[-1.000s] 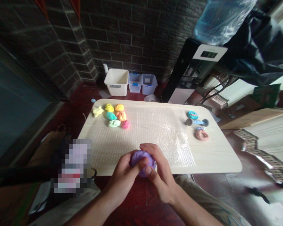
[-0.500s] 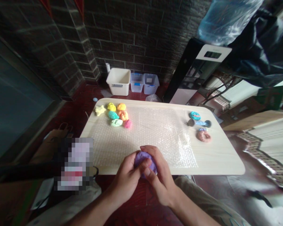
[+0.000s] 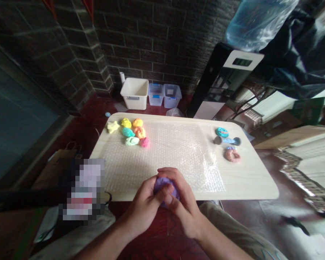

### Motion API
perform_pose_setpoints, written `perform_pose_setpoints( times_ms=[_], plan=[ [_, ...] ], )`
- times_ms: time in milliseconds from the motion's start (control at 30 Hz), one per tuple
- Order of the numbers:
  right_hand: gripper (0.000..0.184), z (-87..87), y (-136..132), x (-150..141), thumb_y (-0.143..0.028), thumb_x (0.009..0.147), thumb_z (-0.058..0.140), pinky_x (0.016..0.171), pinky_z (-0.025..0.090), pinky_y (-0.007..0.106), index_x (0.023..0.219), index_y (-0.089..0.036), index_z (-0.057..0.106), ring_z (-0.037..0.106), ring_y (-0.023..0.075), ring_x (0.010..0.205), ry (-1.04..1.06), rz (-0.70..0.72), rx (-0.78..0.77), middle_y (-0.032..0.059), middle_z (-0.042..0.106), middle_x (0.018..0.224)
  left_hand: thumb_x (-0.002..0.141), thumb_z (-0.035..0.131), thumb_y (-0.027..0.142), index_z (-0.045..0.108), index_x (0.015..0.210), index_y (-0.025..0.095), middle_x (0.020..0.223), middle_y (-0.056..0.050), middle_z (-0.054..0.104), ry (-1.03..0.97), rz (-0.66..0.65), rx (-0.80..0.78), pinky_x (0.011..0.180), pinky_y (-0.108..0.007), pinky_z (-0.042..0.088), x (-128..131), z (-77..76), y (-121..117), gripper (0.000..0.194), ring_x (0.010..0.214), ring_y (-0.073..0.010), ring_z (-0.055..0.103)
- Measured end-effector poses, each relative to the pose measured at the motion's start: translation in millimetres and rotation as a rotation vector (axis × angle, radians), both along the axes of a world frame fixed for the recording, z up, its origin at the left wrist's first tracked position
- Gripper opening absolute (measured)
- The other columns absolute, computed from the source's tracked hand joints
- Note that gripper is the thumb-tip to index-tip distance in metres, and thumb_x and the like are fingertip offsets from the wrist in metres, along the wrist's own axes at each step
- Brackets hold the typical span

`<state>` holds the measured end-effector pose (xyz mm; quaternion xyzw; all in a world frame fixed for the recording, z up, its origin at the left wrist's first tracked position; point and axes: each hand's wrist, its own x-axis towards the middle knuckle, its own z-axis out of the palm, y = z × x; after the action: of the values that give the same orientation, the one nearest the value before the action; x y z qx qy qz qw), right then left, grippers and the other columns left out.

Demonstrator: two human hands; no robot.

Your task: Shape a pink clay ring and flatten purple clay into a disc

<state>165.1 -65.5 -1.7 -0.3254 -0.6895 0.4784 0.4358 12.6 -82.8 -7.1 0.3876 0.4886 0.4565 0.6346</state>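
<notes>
A lump of purple modelling clay (image 3: pixel 162 183) is held between my two hands at the table's near edge. My left hand (image 3: pixel 147 196) grips it from the left, thumb pressed on its face. From the right, my right hand (image 3: pixel 182 196) wraps its fingers over the top, with its thumb beside the other one. The fingers cover much of the clay. Beyond them, bubble wrap (image 3: pixel 176 151) lies flat on the pale wooden table (image 3: pixel 249 180).
At the far left of the table sit several coloured clay lumps, among them a pink one (image 3: pixel 144 142) and a teal one (image 3: pixel 128 132). On the right are a teal disc (image 3: pixel 222 132), a dumbbell shape (image 3: pixel 227 141) and a pinkish ring (image 3: pixel 233 155). Plastic bins (image 3: pixel 134 94) stand behind.
My right hand's fingers have closed a little further over the top of the purple clay. Both hands stay around it, and the whole view has shifted slightly.
</notes>
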Motion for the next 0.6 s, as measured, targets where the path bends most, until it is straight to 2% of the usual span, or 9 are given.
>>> perform_pose_setpoints(
  times_ms=[100, 200, 300, 433, 600],
  plan=[
    [0.039, 2.4, 1.5, 2.9, -0.05, 0.102, 0.058, 0.109, 0.05, 0.048, 0.133, -0.028, 0.065, 0.059, 0.0304, 0.128, -0.01, -0.005, -0.027, 0.0098, 0.062, 0.136, 0.086, 0.079, 0.056, 0.073, 0.094, 0.016, 0.086, -0.004, 0.069, -0.001, -0.029, -0.002, 0.073, -0.028, 0.051, -2.1, 0.1, 0.7, 0.041, 0.082, -0.0196, 0.06],
    [0.042, 5.1, 4.8, 6.1, -0.053, 0.102, 0.058, 0.112, 0.048, 0.051, 0.135, -0.028, 0.067, 0.056, 0.0324, 0.134, -0.029, 0.002, -0.026, 0.0108, 0.061, 0.139, 0.079, 0.086, 0.053, 0.074, 0.091, 0.015, 0.085, -0.005, 0.068, -0.009, -0.046, -0.021, 0.071, -0.027, 0.051, -3.5, -0.4, 1.5, 0.041, 0.08, -0.019, 0.058],
    [0.041, 6.9, 6.9, 6.5, -0.055, 0.102, 0.056, 0.11, 0.049, 0.05, 0.125, -0.025, 0.072, 0.058, 0.0327, 0.131, -0.047, 0.029, -0.017, 0.0118, 0.062, 0.134, 0.073, 0.091, 0.05, 0.073, 0.083, 0.014, 0.079, -0.003, 0.064, -0.032, -0.059, -0.046, 0.066, -0.026, 0.047, -4.0, -0.7, 1.8, 0.041, 0.074, -0.017, 0.055],
    [0.041, 5.1, 5.5, 4.2, -0.057, 0.102, 0.055, 0.105, 0.052, 0.049, 0.116, -0.023, 0.073, 0.062, 0.0324, 0.125, -0.05, 0.036, 0.001, 0.0122, 0.065, 0.127, 0.072, 0.091, 0.046, 0.071, 0.075, 0.014, 0.072, -0.001, 0.06, -0.061, -0.116, -0.053, 0.064, -0.025, 0.043, -3.4, -0.1, 1.6, 0.039, 0.069, -0.0152, 0.051],
    [0.043, 1.5, 4.6, 4.3, -0.056, 0.1, 0.059, 0.103, 0.053, 0.049, 0.128, -0.025, 0.069, 0.061, 0.0316, 0.125, -0.053, -0.008, 0.047, 0.0117, 0.064, 0.129, 0.075, 0.089, 0.049, 0.074, 0.082, 0.014, 0.078, -0.002, 0.065, -0.077, -0.062, -0.08, 0.066, -0.026, 0.045, -2.0, 1.4, 1.5, 0.038, 0.073, -0.0162, 0.055]
  ],
)
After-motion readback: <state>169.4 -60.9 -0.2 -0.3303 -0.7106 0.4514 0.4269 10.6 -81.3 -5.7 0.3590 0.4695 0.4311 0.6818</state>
